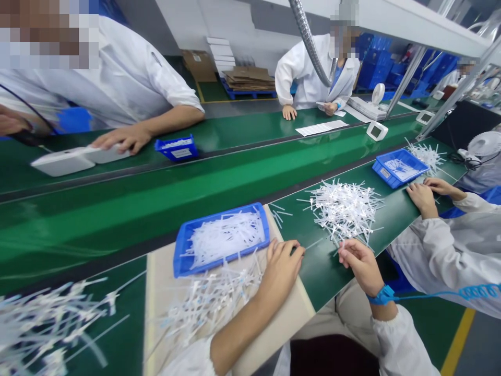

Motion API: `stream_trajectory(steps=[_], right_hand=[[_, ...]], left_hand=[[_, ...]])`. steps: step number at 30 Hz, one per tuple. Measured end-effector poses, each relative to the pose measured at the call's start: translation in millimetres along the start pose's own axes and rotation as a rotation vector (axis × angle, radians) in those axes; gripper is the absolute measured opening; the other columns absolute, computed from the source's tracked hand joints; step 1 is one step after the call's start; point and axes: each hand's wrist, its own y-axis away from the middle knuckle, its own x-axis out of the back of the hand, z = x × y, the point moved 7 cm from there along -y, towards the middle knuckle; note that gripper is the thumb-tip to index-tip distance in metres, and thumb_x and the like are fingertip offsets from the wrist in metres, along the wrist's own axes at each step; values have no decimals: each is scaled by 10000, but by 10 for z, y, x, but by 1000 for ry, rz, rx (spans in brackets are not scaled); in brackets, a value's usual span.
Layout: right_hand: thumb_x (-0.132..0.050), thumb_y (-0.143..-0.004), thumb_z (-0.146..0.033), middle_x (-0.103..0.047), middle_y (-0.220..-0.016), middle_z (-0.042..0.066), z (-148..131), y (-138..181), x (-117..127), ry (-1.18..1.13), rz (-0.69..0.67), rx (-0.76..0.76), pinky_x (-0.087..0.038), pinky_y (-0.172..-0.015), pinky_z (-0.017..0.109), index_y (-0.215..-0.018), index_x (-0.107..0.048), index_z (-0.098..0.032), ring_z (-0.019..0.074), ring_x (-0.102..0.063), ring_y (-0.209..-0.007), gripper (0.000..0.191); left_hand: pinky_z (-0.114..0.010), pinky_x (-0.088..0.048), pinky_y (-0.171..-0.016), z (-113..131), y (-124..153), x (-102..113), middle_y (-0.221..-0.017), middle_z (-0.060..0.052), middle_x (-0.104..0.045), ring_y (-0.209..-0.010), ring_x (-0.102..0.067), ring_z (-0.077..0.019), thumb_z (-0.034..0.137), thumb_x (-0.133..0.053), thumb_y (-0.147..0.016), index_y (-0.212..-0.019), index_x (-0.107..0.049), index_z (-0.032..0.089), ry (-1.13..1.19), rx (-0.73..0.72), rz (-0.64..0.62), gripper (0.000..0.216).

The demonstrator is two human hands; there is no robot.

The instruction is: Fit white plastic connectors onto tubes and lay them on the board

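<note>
My left hand (282, 263) lies over the right edge of the beige board, fingers curled, with a thin translucent strip (314, 243) sticking out from its fingertips. To its right, my right hand (359, 262) pinches a small white strip (343, 245) between thumb and fingers; a blue wrist strap (381, 295) is round that wrist. Just beyond it lies a heap of white plastic strips (346, 209) with small white heads. Left of my left hand, a blue tray (178, 256) holds many translucent strips. More strips with white and bluish ends (211, 303) are spread on the board, partly behind my left forearm.
At lower left lies another pile of strips (50, 324). A co-worker's hands (425, 196) are at right beside a second blue tray (393, 180). Across the green conveyor belt (156, 193), one person's hand rests on a white box (66, 163); another person handles paper sheets (321, 128).
</note>
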Motion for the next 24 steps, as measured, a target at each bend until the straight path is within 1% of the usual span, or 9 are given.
stream_trajectory(steps=[3, 5, 9, 13, 15, 16, 19, 21, 24], right_hand=[[-861, -956, -379, -745, -854, 26, 8, -4, -19, -29, -14, -11, -516, -635, 266, -1022, -742, -230, 156, -654, -701, 202], [-874, -944, -365, -750, -876, 27, 0, -5, -41, -53, -25, -15, -524, -642, 266, -1001, -734, -233, 159, -669, -719, 201], [-910, -899, -339, -754, -933, 31, -17, -12, -69, -89, -23, -17, -542, -659, 281, -947, -722, -235, 176, -697, -761, 220], [-911, -880, -340, -755, -947, 34, 5, -21, -59, -65, -18, -8, -542, -676, 293, -908, -729, -233, 184, -688, -773, 213], [-910, -874, -341, -751, -927, 28, 21, -24, -55, -20, -21, -4, -524, -671, 286, -902, -737, -232, 179, -669, -771, 207], [-909, -873, -344, -748, -910, 24, 26, -24, -60, 4, -24, -6, -512, -664, 281, -903, -742, -232, 177, -659, -766, 203], [-897, -883, -369, -749, -885, 21, 8, -25, -116, 59, -44, -22, -509, -668, 282, -920, -752, -231, 178, -656, -763, 204], [-891, -888, -404, -764, -904, 29, -38, -30, -190, 90, -69, -18, -539, -705, 300, -931, -754, -229, 190, -679, -783, 226], [-854, -923, -445, -791, -952, 50, -125, -43, -327, 170, -116, 30, -586, -787, 337, -992, -765, -230, 219, -725, -861, 242]], left_hand=[[-682, -293, -1288, 7, 11, -65, -1156, -49, -760, -1117, -658, -272, 3, -525, -1002, -1198, -690, 248, 96, -48, -32, 355], [-662, -268, -1330, 15, 15, -103, -1143, -36, -772, -1111, -679, -249, -25, -493, -985, -1235, -686, 253, 158, -78, -43, 420], [-608, -278, -1364, 50, 18, -152, -1141, -32, -774, -1101, -719, -203, -53, -422, -967, -1234, -688, 247, 283, -156, -57, 482], [-590, -323, -1351, 164, 23, -113, -1244, -51, -757, -1184, -716, -203, -72, -397, -949, -1339, -626, 238, 351, -225, -116, 549], [-587, -359, -1322, 222, 21, -40, -1303, -65, -736, -1230, -689, -229, -40, -443, -972, -1367, -603, 239, 328, -215, -129, 509], [-584, -398, -1285, 230, 16, 0, -1315, -75, -726, -1238, -674, -252, 0, -488, -995, -1367, -602, 237, 299, -184, -126, 456], [-550, -516, -1077, 185, 3, 73, -1268, -103, -721, -1186, -635, -320, 173, -639, -1033, -1319, -637, 221, 173, -49, -112, 290], [-521, -512, -984, 155, 4, 59, -1194, -96, -730, -1131, -617, -328, 233, -683, -1034, -1231, -677, 217, 110, -16, -128, 198], [-494, -460, -973, 154, 8, 14, -1112, -71, -730, -1084, -595, -299, 197, -658, -1043, -1117, -705, 228, 92, -55, -137, 93]])
